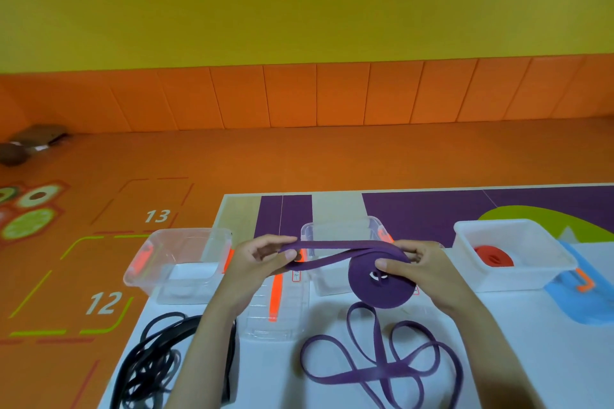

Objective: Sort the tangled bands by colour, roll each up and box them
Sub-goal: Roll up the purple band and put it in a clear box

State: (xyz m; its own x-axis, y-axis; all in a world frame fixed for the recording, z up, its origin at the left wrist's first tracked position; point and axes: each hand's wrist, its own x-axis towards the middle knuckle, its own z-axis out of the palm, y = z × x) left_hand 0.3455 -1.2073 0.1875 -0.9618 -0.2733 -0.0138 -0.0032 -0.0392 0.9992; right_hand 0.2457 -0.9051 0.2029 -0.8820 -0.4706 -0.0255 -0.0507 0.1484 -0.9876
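We lose black bands (156, 359) at bottom edge; left forearm (206, 342) covers their right side. Loose purple band (382, 372) runs off bottom edge too. Purple roll (382, 289) and both hands hide most of middle box (342, 226). Left hand (262, 259) covers far end of purple strand (332, 246). Right hand (428, 269) fingers behind roll: we cannot see them. Label (295, 276): too small for us to read. Brown things (33, 143) at far left: blurred, cut by edge.

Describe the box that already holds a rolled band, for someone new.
On the white table, follow the row of three boxes along its far side. It is the rightmost box, past the right hand. Unlike the two clear boxes, it is opaque white and holds a red roll.
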